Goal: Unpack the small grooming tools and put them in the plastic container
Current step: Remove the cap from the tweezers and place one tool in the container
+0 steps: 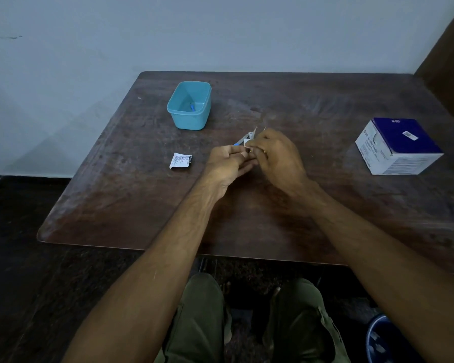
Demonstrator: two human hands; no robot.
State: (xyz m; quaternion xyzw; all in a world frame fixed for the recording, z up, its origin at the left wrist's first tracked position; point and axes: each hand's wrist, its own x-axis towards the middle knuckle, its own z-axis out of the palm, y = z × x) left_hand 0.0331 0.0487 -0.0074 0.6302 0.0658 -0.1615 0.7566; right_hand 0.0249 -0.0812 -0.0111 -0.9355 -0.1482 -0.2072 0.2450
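Over the middle of the wooden table, my left hand and my right hand meet on one small packet. The white wrapper sticks up between my right fingers, partly torn. A thin tool with a blue part pokes out of it toward the left, held by my left fingers. The turquoise plastic container stands open at the back left, with one small blue tool lying inside. An empty white wrapper lies flat left of my hands.
A blue and white cardboard box sits at the right side of the table. A pale wall runs behind the table. My knees show below the table's near edge, and a dark round bin stands at the lower right.
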